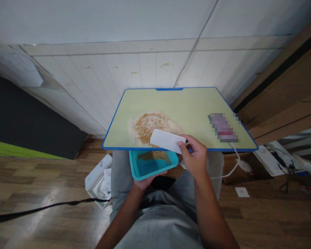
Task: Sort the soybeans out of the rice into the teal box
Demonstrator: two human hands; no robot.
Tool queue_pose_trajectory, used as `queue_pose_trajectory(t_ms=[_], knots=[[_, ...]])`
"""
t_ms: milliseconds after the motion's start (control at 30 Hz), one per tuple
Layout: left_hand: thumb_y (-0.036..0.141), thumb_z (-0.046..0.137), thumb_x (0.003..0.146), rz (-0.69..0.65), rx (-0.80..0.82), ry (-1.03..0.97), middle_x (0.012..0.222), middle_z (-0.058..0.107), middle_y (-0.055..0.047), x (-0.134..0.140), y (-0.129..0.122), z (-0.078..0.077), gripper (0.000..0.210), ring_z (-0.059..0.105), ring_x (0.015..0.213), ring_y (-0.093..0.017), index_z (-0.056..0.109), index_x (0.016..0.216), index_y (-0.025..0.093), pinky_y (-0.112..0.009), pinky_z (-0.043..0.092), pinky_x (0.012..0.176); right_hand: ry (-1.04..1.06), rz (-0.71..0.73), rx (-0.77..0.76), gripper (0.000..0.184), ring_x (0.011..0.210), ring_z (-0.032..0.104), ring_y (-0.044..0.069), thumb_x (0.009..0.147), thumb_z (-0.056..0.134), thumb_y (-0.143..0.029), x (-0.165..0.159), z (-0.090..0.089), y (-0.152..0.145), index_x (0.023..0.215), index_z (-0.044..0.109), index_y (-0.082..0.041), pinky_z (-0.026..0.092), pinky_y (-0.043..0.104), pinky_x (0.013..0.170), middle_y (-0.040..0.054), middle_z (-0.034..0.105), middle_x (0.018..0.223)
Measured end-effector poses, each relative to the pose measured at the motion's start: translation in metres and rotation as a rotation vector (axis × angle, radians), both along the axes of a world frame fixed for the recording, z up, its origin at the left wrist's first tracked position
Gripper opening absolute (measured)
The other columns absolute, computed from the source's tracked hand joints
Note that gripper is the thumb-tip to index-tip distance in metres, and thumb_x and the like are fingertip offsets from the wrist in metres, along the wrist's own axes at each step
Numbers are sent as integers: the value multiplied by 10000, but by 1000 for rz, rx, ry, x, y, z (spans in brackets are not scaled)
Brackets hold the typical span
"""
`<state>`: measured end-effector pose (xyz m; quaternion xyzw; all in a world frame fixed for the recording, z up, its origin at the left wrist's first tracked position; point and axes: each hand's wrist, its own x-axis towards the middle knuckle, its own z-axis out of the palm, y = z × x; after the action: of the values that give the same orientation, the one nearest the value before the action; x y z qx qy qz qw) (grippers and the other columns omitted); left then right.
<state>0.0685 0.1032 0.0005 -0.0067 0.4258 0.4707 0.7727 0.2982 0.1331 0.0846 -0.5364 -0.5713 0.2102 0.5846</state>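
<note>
My left hand (147,180) is closed under a turquoise plastic tub (142,172), which it holds at the table's front edge. Soybeans (158,156) cover part of the tub's bottom. Between the thumb and fingers of my right hand (195,154) is a flat white card-like piece (166,139) with rounded corners. Its left end reaches over a pile of soybeans mixed with rice-like white grains (151,122) on the table. The piece hides the pile's near right part and overlaps the tub's rim in view.
The small folding table (197,100) has a blue edge. On its right lies a pixelated phone-like object (223,128) with a white cable (235,164) hanging off the front. Cardboard boxes (282,93) stand at the right. An open white box (100,180) sits on the floor at left.
</note>
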Motion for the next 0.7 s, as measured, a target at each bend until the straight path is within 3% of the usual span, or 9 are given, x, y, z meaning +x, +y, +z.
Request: queue_pose_trajectory(t_ms=[100, 233, 333, 433, 567, 700], knots=[[843, 529, 1207, 23, -15, -30, 1686, 909, -118, 0, 0, -1, 664, 690, 1753, -597, 945, 1445, 383, -955, 528, 1429, 3, -2, 28, 223, 736, 802, 243, 1095, 813, -440, -1, 0, 1, 1109, 952, -266, 667, 335, 668, 51, 941, 965], [865, 711, 1135, 37, 2, -57, 1552, 969, -133, -1, 0, -5, 620, 700, 1738, -600, 954, 1428, 376, -935, 547, 1423, -13, -18, 70, 199, 741, 801, 232, 1098, 798, -392, -1, -2, 3, 1118, 946, -260, 660, 322, 672, 49, 933, 965], [885, 810, 1073, 17, 50, -43, 1582, 956, -151, -3, 1, -10, 626, 708, 1714, -638, 977, 1334, 341, -925, 599, 1376, -27, 2, 77, 202, 752, 799, 234, 1106, 792, -393, -1, -2, 6, 1125, 945, -263, 658, 319, 672, 51, 928, 966], [892, 780, 1087, -11, 84, -50, 1657, 922, -146, -4, 1, -14, 622, 699, 1720, -642, 980, 1307, 345, -951, 594, 1363, -29, 17, 65, 217, 782, 805, 244, 1116, 786, -409, -2, -3, 7, 1136, 949, -268, 663, 324, 678, 61, 930, 983], [899, 678, 1141, -29, 103, -57, 1755, 865, -124, -5, 1, -19, 635, 673, 1754, -629, 971, 1328, 367, -1001, 564, 1356, -25, 38, 61, 215, 796, 803, 256, 1130, 789, -428, -3, -5, 7, 1143, 934, -270, 665, 341, 696, 68, 922, 987], [912, 767, 1089, -47, 125, -54, 1755, 864, -134, -7, 0, -23, 642, 628, 1798, -621, 962, 1396, 384, -974, 554, 1382, -33, 45, 70, 206, 795, 799, 256, 1139, 790, -431, -4, -6, 9, 1133, 923, -274, 663, 346, 709, 61, 911, 972]])
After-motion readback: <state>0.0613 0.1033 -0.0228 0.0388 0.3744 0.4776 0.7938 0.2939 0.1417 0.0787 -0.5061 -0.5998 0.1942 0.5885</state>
